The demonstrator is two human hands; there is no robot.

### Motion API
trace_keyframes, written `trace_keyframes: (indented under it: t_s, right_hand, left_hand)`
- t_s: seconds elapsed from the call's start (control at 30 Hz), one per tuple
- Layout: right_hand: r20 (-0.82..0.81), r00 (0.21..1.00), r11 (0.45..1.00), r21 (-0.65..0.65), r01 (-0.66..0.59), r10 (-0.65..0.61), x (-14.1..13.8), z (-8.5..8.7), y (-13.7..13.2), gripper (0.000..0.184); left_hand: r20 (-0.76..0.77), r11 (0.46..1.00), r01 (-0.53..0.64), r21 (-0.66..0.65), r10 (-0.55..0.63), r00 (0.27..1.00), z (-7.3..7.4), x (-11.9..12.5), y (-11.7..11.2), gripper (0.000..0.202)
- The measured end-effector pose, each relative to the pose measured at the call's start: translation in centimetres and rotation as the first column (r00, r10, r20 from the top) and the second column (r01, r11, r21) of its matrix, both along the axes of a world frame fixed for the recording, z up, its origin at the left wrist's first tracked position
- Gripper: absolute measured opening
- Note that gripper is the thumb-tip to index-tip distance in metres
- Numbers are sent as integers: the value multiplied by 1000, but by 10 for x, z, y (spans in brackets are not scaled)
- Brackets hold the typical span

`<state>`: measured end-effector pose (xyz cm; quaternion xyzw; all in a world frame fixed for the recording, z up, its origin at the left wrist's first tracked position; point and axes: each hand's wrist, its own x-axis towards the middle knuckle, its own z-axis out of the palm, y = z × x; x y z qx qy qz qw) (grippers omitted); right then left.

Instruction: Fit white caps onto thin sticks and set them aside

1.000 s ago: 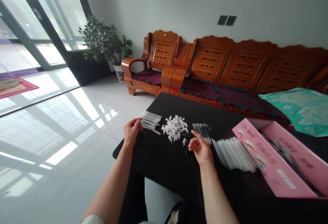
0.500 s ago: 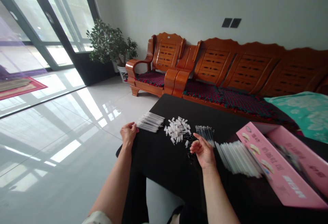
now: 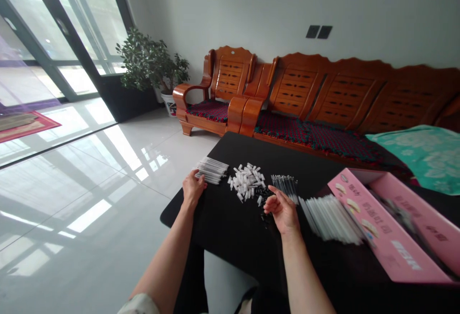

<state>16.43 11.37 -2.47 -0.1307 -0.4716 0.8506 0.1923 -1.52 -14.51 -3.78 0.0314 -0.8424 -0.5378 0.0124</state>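
My left hand [image 3: 194,187] is at the table's left side, fingers loosely bent and thumb apart, by the near-left ends of a row of white assembled pens [image 3: 212,169]. It holds nothing that I can see. My right hand [image 3: 283,209] hovers over the table with its index finger stretched out and the others half curled; no object shows in it. Small black parts [image 3: 265,193] lie behind and beside its fingers, partly hidden. A heap of short white caps [image 3: 246,181] sits between the hands. Thin dark refills [image 3: 284,185] lie just beyond my right hand.
Clear white pen tubes [image 3: 331,219] are lined up right of my right hand. An open pink box [image 3: 381,237] with printed writing stands on the black table [image 3: 230,237] at the right. Beyond are a wooden armchair [image 3: 230,82], a wooden sofa [image 3: 345,94] and a potted plant [image 3: 153,65].
My left hand has shifted right, from the table's left edge closer in beside the pens, with its thumb now apart. My right hand keeps nearly the same pose. The view has shifted slightly.
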Motion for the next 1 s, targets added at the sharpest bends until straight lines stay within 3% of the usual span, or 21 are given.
trace_keyframes:
  t_s: [0.2, 0.57, 0.7, 0.8, 0.9, 1.0]
  right_hand:
    - [1, 1000, 1000, -5, -2, 2, 0, 0, 0, 39]
    - [-8, 1000, 1000, -11, -6, 6, 0, 1, -1, 38]
    - [-22, 1000, 1000, 12, -11, 11, -1, 0, -3, 33]
    - [-1, 1000, 998, 61, 22, -22, -2, 1, -6, 32]
    - [70, 989, 977, 179, 119, -133, 1, 10, -4, 33]
    - [124, 952, 917, 329, 227, -280, 14, 20, 10, 35]
  left_hand:
    - [-7, 1000, 5, 5, -5, 1000, -2, -10, 7, 42]
    - [4, 999, -13, -44, 14, 1000, 7, -21, 14, 40]
    - [-151, 999, -18, -27, 14, 988, 20, 1, 31, 34]
    - [-240, 995, 98, -12, -98, 966, 22, 30, 59, 28]
    - [-262, 970, 227, -83, -241, 934, 13, 54, 84, 24]
    - [-279, 946, 291, -143, -320, 905, 0, 63, 93, 23]
